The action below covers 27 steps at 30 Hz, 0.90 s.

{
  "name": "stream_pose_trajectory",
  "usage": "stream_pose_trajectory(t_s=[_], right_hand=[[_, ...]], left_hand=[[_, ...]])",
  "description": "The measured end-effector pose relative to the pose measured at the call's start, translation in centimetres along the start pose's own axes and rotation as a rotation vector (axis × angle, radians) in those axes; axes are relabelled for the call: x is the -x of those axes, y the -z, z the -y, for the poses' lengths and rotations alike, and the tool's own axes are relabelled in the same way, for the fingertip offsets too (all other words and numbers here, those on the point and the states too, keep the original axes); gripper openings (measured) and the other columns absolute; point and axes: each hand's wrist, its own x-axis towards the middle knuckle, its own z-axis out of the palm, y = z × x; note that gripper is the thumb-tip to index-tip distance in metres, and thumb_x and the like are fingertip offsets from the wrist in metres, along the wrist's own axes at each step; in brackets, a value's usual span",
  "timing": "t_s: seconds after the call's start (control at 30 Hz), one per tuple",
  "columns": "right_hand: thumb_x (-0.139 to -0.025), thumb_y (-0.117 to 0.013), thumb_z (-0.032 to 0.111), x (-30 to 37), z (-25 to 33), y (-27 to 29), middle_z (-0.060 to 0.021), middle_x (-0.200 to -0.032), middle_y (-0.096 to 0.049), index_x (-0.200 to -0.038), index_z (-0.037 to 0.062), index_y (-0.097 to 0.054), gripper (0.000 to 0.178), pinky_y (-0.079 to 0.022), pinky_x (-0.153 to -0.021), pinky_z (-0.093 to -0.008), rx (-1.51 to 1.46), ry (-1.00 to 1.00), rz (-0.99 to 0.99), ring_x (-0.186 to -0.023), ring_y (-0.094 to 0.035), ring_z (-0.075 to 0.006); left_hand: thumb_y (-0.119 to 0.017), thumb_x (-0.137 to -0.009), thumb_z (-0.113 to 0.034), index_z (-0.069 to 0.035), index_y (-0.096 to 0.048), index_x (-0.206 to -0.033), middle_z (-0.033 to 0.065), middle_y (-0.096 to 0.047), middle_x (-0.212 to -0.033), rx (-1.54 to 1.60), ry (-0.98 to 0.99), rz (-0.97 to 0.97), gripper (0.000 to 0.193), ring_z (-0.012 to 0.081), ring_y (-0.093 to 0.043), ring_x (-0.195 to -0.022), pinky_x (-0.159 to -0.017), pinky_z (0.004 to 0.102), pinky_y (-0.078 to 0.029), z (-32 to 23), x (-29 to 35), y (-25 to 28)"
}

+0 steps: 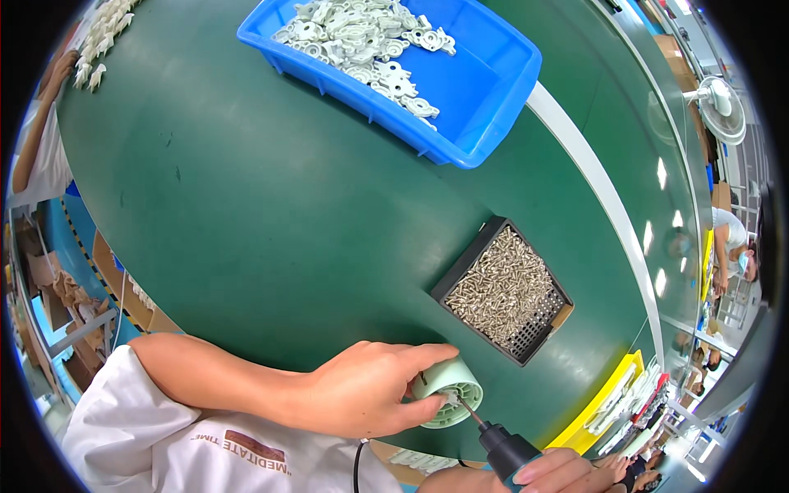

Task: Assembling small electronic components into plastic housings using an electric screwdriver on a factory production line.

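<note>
My left hand [370, 390] is closed around a round, pale green plastic housing [454, 380], thumb and forefinger gripping its rim. The open, ribbed side of the housing faces right. At the lower edge my right hand [559, 472] grips an electric screwdriver [505, 450] with a black nose. Its thin bit [472, 412] reaches into the housing beside my left thumb; the tip is hidden there. Just beyond the housing stands a black tray [448, 282] heaped with small silvery screws [501, 287].
A blue bin [485, 82] with pale flat plastic parts [353, 41] stands at the far side of the green table [246, 205]. Right, a yellow bin [588, 423] holds more pale parts. A white strip [592, 164] curves along the right. Another person's arm [37, 131] shows far left.
</note>
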Motion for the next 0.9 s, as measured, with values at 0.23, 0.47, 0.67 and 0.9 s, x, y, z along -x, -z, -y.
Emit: stream_pose_trajectory(t_s=[0.23, 0.47, 0.67, 0.9], right_hand=[[-0.089, -0.047, 0.046, 0.5, -0.5, -0.4, -0.0128, -0.077, -0.05, -0.106, -0.0001, -0.046, 0.048, -0.045, -0.051, -0.0384, 0.071, 0.049, 0.028, -0.055, -0.051, -0.0243], [-0.089, -0.046, 0.043, 0.6, -0.5, -0.7, -0.0133, -0.076, -0.05, -0.105, -0.0008, -0.047, 0.047, -0.044, -0.049, -0.0383, 0.087, 0.042, 0.019, -0.054, -0.051, -0.0248], [-0.088, -0.048, 0.038, 0.6, 0.4, -0.1, -0.014, -0.077, -0.051, -0.108, -0.0016, -0.046, 0.044, -0.045, -0.051, -0.0409, 0.187, 0.146, -0.029, -0.055, -0.051, -0.0258], [-0.089, -0.047, 0.052, -3.2, 2.9, 9.0, -0.0064, -0.073, -0.049, -0.113, 0.0007, -0.051, 0.057, -0.04, -0.05, -0.0308, -0.522, -0.034, -0.22, -0.052, -0.047, -0.017]], left_hand=[[-0.065, -0.082, -0.018, 0.001, -0.049, -0.126, 0.0114, -0.066, -0.08, 0.059, 0.006, 0.012, 0.05, 0.0155, -0.063, -0.059, -0.056, 0.0276, -0.05, -0.1, 0.0, 0.1], [-0.065, -0.083, -0.018, 0.001, -0.049, -0.126, 0.0106, -0.066, -0.077, 0.088, 0.043, 0.034, 0.05, 0.014, -0.062, -0.057, -0.055, 0.0268, -0.049, -0.1, 0.1, -0.1], [-0.064, -0.084, -0.021, -0.001, -0.048, -0.128, 0.0095, -0.065, -0.074, 0.019, 0.023, 0.029, 0.051, 0.0145, -0.061, -0.057, -0.056, 0.0278, -0.049, 0.0, 0.1, -0.2], [-0.066, -0.085, -0.021, -0.004, -0.047, -0.125, 0.0041, -0.065, -0.09, -0.062, 0.018, 0.161, 0.047, 0.005, -0.06, -0.078, -0.068, 0.0228, -0.051, -7.6, -2.5, 5.0]])
